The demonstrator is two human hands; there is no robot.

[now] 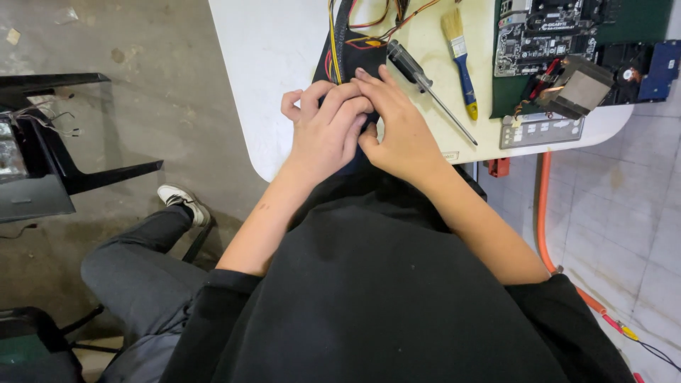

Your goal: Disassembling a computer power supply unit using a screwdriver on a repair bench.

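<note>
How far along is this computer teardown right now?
Done: the motherboard and heatsink lie out on the table, the metal port plate beside them. In hand: left hand and right hand both work on the black wired part. Screwdriver and brush lie unused.

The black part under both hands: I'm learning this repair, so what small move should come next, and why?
Probably keep the left hand pinning the black part and let the right hand reach for the screwdriver. Both hands press together on the part at the table edge, and the screwdriver lies just beside the right fingers.
</note>
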